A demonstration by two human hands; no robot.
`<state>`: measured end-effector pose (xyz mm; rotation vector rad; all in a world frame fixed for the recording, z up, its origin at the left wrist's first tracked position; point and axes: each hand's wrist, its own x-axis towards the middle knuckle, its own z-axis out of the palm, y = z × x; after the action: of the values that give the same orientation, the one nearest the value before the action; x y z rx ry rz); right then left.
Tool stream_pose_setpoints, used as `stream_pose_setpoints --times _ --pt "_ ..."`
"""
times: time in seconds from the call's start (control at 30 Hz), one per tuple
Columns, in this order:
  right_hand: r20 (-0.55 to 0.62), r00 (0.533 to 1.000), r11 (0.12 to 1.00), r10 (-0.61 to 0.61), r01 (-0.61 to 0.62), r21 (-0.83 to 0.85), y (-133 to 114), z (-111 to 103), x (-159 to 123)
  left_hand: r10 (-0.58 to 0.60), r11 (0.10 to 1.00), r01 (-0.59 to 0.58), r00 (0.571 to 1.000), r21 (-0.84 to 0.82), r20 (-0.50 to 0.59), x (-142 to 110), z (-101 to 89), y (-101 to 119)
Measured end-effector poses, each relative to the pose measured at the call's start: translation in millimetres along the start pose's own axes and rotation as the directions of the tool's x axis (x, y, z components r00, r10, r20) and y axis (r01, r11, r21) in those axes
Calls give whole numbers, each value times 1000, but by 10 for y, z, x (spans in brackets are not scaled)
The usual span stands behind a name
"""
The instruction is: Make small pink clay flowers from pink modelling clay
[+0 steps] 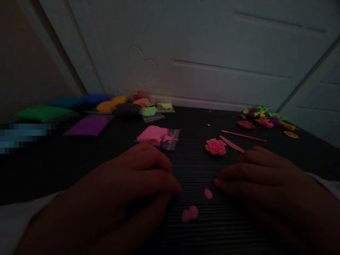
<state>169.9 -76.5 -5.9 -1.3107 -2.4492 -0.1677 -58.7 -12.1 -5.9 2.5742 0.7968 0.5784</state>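
My left hand is closed over the dark ribbed table, its index finger and thumb drawn together; whatever lies between them is hidden. Across from it, my right hand has its fingers bent and pressed together, with the tips low over the table and the thumb out of sight. A small flat pink clay disc lies just beside the right fingertips. Nearer to me are two more pink discs touching each other. Beyond the hands sits a pink clay flower cluster with bits of green at its edge.
A pink modelling knife and a thin pink stick tool lie behind my right hand. An opened bag of pink clay is beyond the left. Several coloured clay packs line the back left; small clay pieces are heaped back right.
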Motion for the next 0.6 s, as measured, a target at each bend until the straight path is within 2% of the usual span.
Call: stream_pose_setpoints --times 0.1,0.27,0.43,0.6 --pt "6 999 999 -33 33 9 12 -12 -1 1 1000 -1 1000 -4 17 9 -2 9" --pt "33 994 993 -106 107 -41 27 -21 7 24 1000 -24 1000 15 -14 -6 2 -11" --pt "-33 999 999 -21 22 29 16 0 -24 22 1000 -22 1000 6 1 -8 -19 -11" --pt "-75 996 998 -46 48 31 27 -13 -59 11 999 -10 1000 32 -13 3 -26 3"
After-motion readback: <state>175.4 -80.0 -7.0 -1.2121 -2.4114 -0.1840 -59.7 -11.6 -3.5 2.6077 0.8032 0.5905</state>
